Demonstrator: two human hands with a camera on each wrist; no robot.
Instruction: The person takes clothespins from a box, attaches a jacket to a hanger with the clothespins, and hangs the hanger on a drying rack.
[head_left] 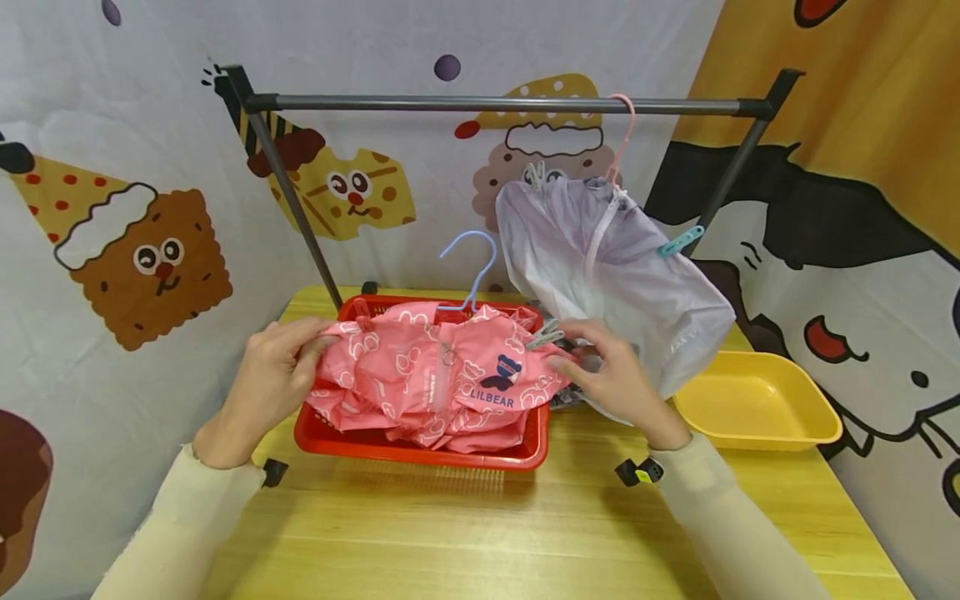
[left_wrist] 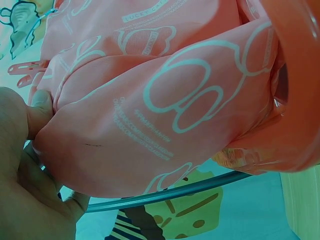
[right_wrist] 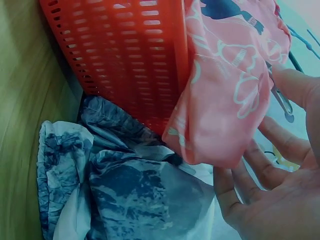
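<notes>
A pink jacket [head_left: 405,375] with white outline prints, a "LILBEAR" bear badge and a front zip lies bunched over a red basket [head_left: 420,452]. From its top rises the hook of a blue hanger [head_left: 491,250]. My left hand [head_left: 281,367] pinches the jacket's left end between thumb and fingers, near a red clothespin [head_left: 362,310]. At the other end, my right hand [head_left: 611,375] holds the jacket's edge, thumb in front and fingers behind it. A grey clothespin [head_left: 545,335] sits on the jacket right by my right index finger.
A grey rack [head_left: 450,103] spans the back. From its right part hangs a pale lilac-white garment [head_left: 600,250] on a pink hanger [head_left: 628,133], with a teal clothespin [head_left: 681,242]. Its dark-patterned part [right_wrist: 135,185] lies beside the basket. A yellow tray [head_left: 757,440] stands right on the wooden table [head_left: 450,533].
</notes>
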